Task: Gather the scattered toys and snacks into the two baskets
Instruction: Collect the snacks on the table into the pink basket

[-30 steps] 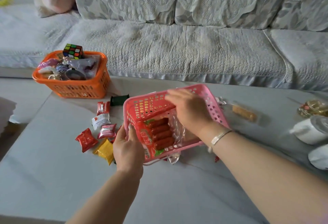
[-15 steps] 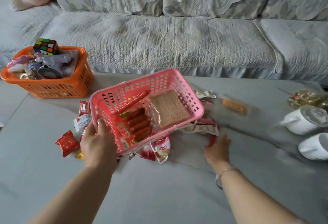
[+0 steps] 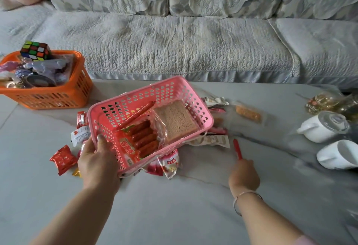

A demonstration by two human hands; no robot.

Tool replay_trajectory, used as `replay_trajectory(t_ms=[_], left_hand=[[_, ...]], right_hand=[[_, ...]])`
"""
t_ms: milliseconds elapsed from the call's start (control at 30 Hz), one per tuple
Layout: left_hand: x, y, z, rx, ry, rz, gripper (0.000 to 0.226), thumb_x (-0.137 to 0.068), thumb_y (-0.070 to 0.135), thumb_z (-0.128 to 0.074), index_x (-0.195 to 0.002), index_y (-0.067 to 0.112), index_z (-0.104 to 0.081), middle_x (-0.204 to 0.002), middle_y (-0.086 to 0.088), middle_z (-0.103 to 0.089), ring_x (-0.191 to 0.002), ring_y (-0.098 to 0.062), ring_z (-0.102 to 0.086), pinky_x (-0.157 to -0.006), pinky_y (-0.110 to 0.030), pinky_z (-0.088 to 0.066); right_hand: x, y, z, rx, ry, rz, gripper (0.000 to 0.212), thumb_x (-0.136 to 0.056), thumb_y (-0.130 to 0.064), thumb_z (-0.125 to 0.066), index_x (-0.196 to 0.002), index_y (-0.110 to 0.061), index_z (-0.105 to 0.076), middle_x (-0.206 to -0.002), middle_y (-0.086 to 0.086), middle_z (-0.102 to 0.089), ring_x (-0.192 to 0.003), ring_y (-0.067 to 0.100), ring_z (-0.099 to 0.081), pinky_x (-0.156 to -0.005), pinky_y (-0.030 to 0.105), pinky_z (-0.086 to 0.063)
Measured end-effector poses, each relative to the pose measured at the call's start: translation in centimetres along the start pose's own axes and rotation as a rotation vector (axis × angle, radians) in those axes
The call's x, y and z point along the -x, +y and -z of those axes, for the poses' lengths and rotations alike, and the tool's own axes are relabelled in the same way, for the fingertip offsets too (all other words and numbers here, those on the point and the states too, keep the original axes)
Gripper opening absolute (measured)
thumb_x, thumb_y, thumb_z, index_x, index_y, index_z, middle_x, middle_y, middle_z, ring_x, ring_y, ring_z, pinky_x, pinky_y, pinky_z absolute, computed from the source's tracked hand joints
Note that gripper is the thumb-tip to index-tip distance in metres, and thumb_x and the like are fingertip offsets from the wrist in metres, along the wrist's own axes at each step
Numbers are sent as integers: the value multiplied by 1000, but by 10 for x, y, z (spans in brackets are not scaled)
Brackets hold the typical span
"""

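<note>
The left hand point(image 3: 96, 162) grips the near left corner of the pink basket point(image 3: 170, 87), thumb over the rim and fingers curled beneath, tipping the basket so that its near side is raised off the desk point(image 3: 174, 206). Inside the basket lie a pack of small red sausages point(image 3: 142, 140), one long thin sausage stick point(image 3: 135, 115) slanting across the back, and a wrapped slice of brown bread point(image 3: 175, 120) in the right half.

The right hand point(image 3: 244, 175) is at the desk surface to the right of the basket, fingers curled and pinching the near end of a thin red stick point(image 3: 237, 148) that lies on the desk pointing away from the person; a thin bracelet point(image 3: 246, 196) circles the wrist.

Snack packets stick out from under and around the basket: a pink and white packet point(image 3: 170, 164) at the near edge, a beige wrapper point(image 3: 213, 141) at the right, a red foil packet point(image 3: 63, 159) and a white packet point(image 3: 79, 136) to the left. Further right, well apart from the basket, a clear-wrapped orange snack bar point(image 3: 248, 114) lies alone.

At the far left stands the orange basket point(image 3: 58, 97), filled with toys, a colour puzzle cube point(image 3: 35, 50) on top. At the right edge are two white cups point(image 3: 319, 130), one capped by an upturned glass, and a golden wrapped item point(image 3: 325, 102). Behind the desk runs a pale quilted sofa point(image 3: 184, 47).
</note>
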State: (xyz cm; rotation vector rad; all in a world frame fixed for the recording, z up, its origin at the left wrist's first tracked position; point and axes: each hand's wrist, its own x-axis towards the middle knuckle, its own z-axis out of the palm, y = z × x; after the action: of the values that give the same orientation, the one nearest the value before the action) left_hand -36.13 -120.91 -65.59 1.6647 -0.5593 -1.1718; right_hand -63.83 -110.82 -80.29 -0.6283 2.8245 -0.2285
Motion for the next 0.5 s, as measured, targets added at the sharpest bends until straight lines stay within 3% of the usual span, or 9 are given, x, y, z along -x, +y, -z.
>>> replay_trajectory(t_ms=[100,200,267,367,433,500], left_hand=[[1,0,3,-13,1,19,22,-106,36,-47,-120,31,-64,-100,4,-73,-83,-22,-73,-78,-43,-60],[7,0,5,-39,-9,-3,22,-105,38,-48,-94,33,-66,-95,3,-73,-88,-27,-73,-86,-51,-59],[12,3,6,-42,-26,-7,23,-105,39,-48,-91,33,-65,-89,5,-71,-82,-25,-72,-83,-49,-60],[21,8,6,-30,-59,10,26,-105,38,-47,-121,26,-65,-89,5,-70,-73,-19,-70,-67,-35,-58],[27,9,5,-28,-86,14,31,-105,37,-48,-131,26,-62,-91,4,-71,-71,-18,-71,-60,-31,-56],[32,9,6,-21,-122,22,32,-105,37,-49,-133,25,-60,-89,4,-71,-66,-15,-70,-52,-27,-53]], right_hand=[[0,13,16,-166,61,-58,20,-93,-5,-45,-101,-1,-63,-103,21,-63,-94,39,-63,-74,39,-48],[3,6,39,-344,197,22,19,-88,1,-50,-98,-4,-64,-96,22,-65,-88,43,-61,-69,39,-46],[7,-12,63,-457,295,193,23,-86,4,-53,-103,-5,-65,-99,18,-65,-88,41,-61,-67,36,-42],[22,-48,110,-612,418,589,28,-84,6,-57,-108,-5,-66,-110,12,-63,-98,31,-59,-78,31,-42],[36,-74,134,-615,447,850,36,-81,11,-58,-112,-4,-66,-112,11,-61,-101,23,-57,-87,26,-43],[53,-99,148,-528,408,1069,37,-80,9,-58,-113,-6,-67,-107,9,-63,-93,22,-61,-81,30,-50]])
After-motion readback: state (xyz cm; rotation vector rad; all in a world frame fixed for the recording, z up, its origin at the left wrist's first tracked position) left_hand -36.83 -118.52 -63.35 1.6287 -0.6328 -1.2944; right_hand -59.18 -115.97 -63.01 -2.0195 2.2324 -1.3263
